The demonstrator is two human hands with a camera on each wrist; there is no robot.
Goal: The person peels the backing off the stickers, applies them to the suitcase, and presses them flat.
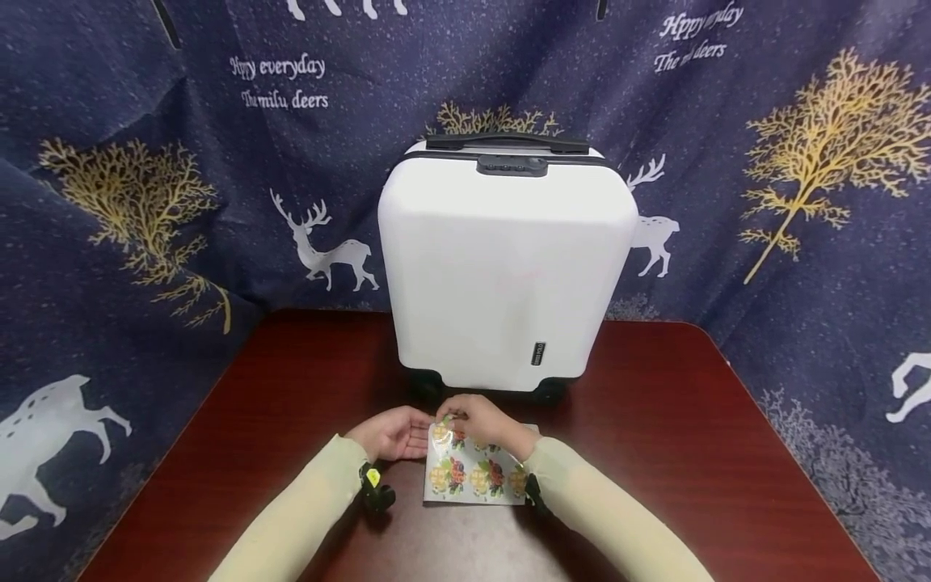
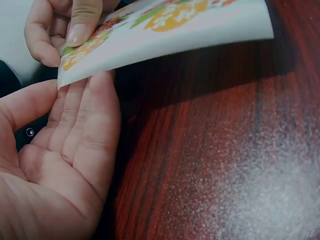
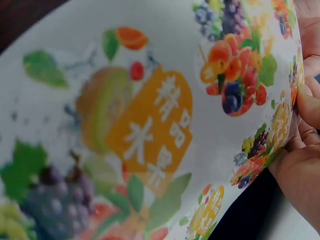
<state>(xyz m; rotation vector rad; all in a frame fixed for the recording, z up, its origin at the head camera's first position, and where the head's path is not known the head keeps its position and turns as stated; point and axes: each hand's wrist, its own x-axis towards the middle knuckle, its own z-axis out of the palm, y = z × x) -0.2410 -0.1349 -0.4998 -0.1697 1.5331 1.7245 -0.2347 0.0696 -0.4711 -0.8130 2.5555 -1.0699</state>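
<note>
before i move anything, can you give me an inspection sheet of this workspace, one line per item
Surface: dark red wood-grain table, glossy, with light reflected near its front.
Job's things: a fruit-printed sheet, its left edge raised off the table.
Clutter: a white suitcase standing upright beyond the hands.
Left hand: the left hand is palm up, fingers straight, at the sheet's left edge; contact hard to tell.
Right hand: the right hand pinches the sheet's far left corner.
Cables: nothing seen.
Surroundings: dark blue cloth with white deer and gold trees, behind and at both sides.
</note>
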